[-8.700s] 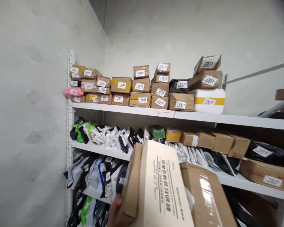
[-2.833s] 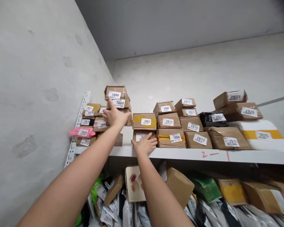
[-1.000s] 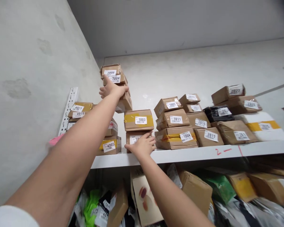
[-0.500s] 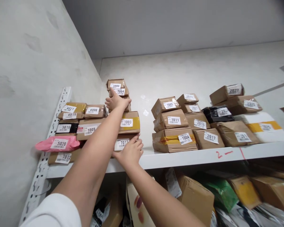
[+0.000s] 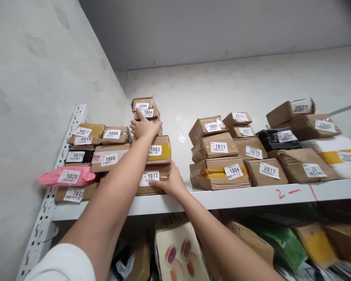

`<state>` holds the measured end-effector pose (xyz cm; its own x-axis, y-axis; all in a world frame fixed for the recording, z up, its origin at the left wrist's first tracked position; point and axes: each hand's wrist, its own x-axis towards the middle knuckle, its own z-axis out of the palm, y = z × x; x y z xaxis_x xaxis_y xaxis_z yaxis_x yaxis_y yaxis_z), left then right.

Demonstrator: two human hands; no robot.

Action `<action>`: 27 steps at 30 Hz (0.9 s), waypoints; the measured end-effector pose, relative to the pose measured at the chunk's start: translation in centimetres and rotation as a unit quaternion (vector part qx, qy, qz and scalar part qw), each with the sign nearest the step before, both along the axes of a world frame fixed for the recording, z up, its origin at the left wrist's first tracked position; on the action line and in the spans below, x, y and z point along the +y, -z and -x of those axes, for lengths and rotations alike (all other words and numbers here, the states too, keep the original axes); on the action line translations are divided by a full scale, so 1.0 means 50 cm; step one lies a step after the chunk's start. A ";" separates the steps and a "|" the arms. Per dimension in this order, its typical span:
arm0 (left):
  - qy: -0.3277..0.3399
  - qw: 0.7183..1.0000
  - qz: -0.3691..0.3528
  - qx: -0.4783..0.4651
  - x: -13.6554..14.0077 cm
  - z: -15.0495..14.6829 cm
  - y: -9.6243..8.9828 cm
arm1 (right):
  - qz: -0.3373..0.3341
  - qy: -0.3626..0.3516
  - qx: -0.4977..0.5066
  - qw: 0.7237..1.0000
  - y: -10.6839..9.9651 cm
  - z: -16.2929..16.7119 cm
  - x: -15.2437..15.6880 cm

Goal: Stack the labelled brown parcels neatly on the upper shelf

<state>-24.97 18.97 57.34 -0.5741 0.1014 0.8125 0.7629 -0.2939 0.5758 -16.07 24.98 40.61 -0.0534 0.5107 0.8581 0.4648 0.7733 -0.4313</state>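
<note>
Left hand: our left hand (image 5: 145, 127), centre-left of the frame, lies with fingers spread against the small stack topped by parcel 3008 (image 5: 142, 104) and parcel 7004 (image 5: 148, 113), steadying it.
Right hand: our right hand (image 5: 170, 182), just below, presses open fingers on the right end of parcel 7013 (image 5: 152, 178), gripping nothing.
Stack: parcel 1003 (image 5: 159, 150) sits on 7013, beneath the small stack.
Shelf: the white shelf (image 5: 240, 196) carries everything.
Left neighbours: parcel 1009 (image 5: 108, 159) and pink bag 5020 (image 5: 67, 176).
Right neighbours: parcel 1004 (image 5: 219, 173), apart, across a bare gap.
</note>
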 end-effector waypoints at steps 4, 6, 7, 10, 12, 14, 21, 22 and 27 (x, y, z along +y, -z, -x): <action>-0.020 1.000 -0.005 0.006 0.012 0.009 0.003 | 0.003 -0.018 0.004 1.000 -0.002 -0.003 -0.002; -0.038 0.999 -0.012 0.012 0.018 0.009 0.004 | 0.009 -0.018 0.001 1.000 -0.002 -0.004 0.000; -0.046 0.999 -0.015 0.013 0.020 0.007 0.005 | 0.011 -0.015 0.000 1.000 -0.002 -0.004 0.003; -0.068 0.997 -0.023 0.010 0.025 0.001 0.009 | -0.002 -0.014 -0.002 1.000 0.001 -0.007 0.011; -0.077 0.997 -0.030 0.004 0.026 -0.004 0.013 | -0.018 -0.026 -0.006 0.999 0.002 -0.011 0.014; -0.079 0.996 -0.036 -0.003 0.026 -0.007 0.018 | -0.030 -0.039 -0.013 0.999 0.004 -0.016 0.015; -0.097 0.994 -0.048 -0.017 0.030 -0.013 0.021 | -0.042 -0.049 -0.036 0.997 0.005 -0.022 0.009; -0.099 0.994 -0.047 -0.017 0.030 -0.013 0.021 | -0.039 -0.053 -0.040 0.997 0.006 -0.023 0.009; -0.087 0.993 -0.076 0.007 0.015 -0.025 0.067 | -0.018 -0.045 -0.048 0.998 0.010 -0.025 0.002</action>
<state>-23.74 19.72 53.99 -0.5603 -0.1232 0.8190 0.8177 -0.2394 0.5234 -14.84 25.05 40.12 -0.1816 0.4691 0.8643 0.4304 0.8281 -0.3591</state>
